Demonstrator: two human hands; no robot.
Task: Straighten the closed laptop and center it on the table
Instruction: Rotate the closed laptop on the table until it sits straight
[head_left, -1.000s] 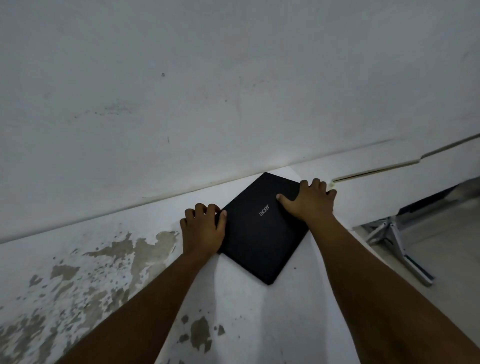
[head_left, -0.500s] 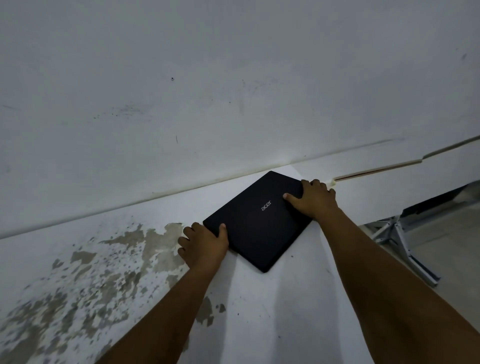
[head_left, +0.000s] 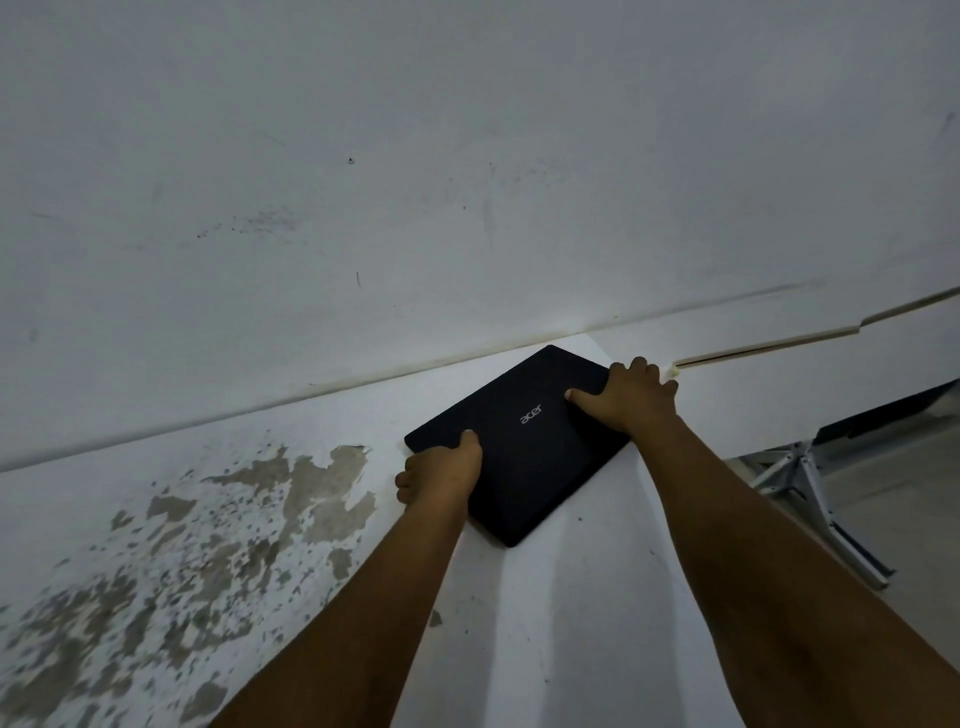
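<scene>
Head view: the closed black laptop (head_left: 519, 441) lies flat on the white desk (head_left: 597, 623), up near the desk's far right corner, just beside the wall (head_left: 467, 182). It sits skewed, so that one corner points at the far edge and the opposite corner points back toward the person. Its long axis runs on a diagonal from the near left toward the far right, not parallel to any desk edge.

The left hand (head_left: 441, 475) has its grip closed on the laptop's left corner, thumb lying on the lid and fingers curled round the edge out of sight. The right hand (head_left: 631, 397) clamps the far right side, thumb pressed on the lid near the logo, fingers wrapped over the edge close to the desk's right edge. The two hands sit at opposite ends of the long axis, so the laptop lies between them.

Judging by this, squaring it calls for a turn, then a slide leftward, since most of the bare desk, with its patch of peeled paint (head_left: 234, 519), lies to the left.
</scene>
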